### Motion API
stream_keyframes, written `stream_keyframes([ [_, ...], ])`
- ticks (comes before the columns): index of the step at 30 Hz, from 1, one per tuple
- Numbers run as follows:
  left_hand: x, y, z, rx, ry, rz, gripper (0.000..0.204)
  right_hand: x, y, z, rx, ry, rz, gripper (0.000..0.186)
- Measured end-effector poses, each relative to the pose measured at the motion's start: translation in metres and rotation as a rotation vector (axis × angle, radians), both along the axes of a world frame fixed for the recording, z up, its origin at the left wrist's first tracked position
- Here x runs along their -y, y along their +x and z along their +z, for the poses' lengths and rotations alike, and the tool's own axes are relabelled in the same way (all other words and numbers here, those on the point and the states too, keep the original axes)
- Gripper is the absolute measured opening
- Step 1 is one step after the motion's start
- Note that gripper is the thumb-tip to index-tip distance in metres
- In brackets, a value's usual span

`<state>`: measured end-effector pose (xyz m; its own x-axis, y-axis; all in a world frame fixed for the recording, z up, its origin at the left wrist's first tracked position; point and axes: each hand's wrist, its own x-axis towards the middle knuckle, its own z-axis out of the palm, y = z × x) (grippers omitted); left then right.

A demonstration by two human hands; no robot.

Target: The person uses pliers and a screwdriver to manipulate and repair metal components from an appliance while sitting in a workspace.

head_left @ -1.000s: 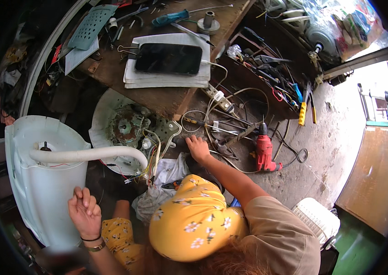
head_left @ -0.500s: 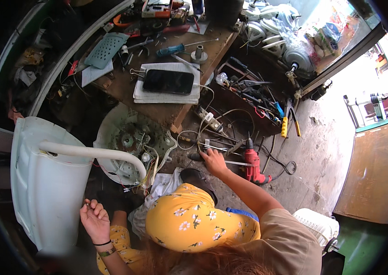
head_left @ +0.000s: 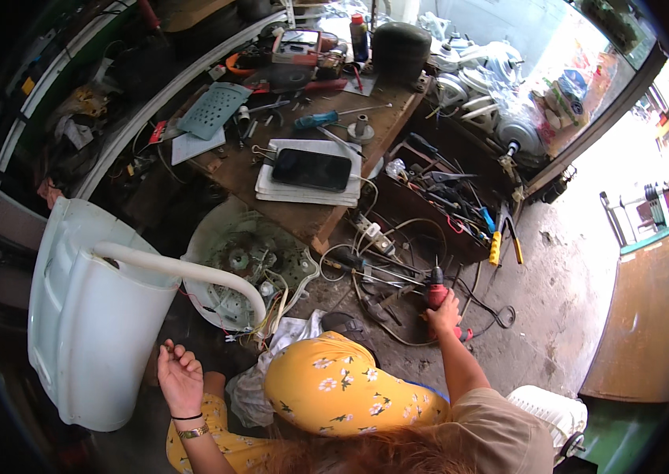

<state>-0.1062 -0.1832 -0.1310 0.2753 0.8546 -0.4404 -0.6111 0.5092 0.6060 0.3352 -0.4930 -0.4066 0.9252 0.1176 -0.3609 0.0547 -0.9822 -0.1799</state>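
While the right hand (head_left: 443, 312) closes around a red drill (head_left: 437, 299) lying on the floor just right of centre, much of that tool is covered by the fingers, and only its red body and a dark tip toward the upper left show. A tangle of cables (head_left: 382, 272) and loose tools lies beside it, too jumbled to sort out.

At lower left the left hand (head_left: 179, 379) is raised with palm showing, fingers loosely curled and holding nothing; a watch and a dark band sit on the wrist. It hovers just beside a white tub casing (head_left: 90, 332), whose far edge bends away into the dark rim of the frame. A white hose (head_left: 184, 272) arcs from the casing toward a round drum base (head_left: 248, 268) left of centre, with motor parts and wires half hidden behind the hose.

A yellow flowered knee (head_left: 342, 387) fills the lower middle and hides the floor beneath it.

In the upper middle, a workbench (head_left: 386, 118) holds a dark phone (head_left: 311, 168) on a stack of papers and a blue-handled screwdriver (head_left: 319, 120). Items at the bench's back are small and hard to tell apart.
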Motion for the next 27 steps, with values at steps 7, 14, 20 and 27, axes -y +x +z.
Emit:
stream_keyframes([
  [7,-0.003,-0.023,0.011,0.092,0.046,-0.004,0.018,0.016,-0.031,0.013,0.038,0.043,0.016,0.088],
  [14,-0.011,-0.013,0.009,0.087,0.026,0.038,0.028,0.041,-0.068,0.001,0.026,-0.030,0.178,0.090],
  [20,-0.009,-0.024,0.005,0.099,0.081,0.053,0.026,0.044,-0.062,-0.010,0.067,-0.031,0.303,0.092],
  [27,-0.011,-0.028,0.004,0.089,0.097,0.037,0.023,0.023,-0.070,-0.001,0.059,0.015,0.402,0.089],
])
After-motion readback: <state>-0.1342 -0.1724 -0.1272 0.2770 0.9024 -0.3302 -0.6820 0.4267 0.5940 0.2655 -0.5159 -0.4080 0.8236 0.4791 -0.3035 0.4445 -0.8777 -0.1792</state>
